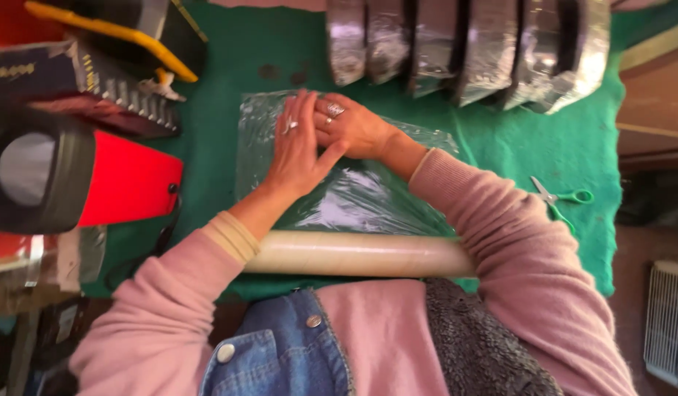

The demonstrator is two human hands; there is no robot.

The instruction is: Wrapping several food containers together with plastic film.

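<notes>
While the clear plastic sheet [354, 191] is lying on the green felt [500, 139], I am pressing my left hand [299, 150] and right hand [350, 125] flat, fingers open, cardboard roll [361, 254] nearest me, wrapped bundles [464, 48] beyond, green scissors [563, 198] right.

The person is wearing a dusty pink pullover whose long sleeves are ending in ribbed cuffs, and a paler cream cuff is peeking out at the wrist behind the left hand [295, 150]. Over the pullover the person is wearing a blue denim garment fastened with round metal snap buttons (two are showing), and beside it a dark grey, fleecy, curly-textured panel is covering the other side of the chest. The left hand is wearing a small ring, and the right hand [354, 126] is wearing a larger silver-coloured ring with an ornate top.
</notes>
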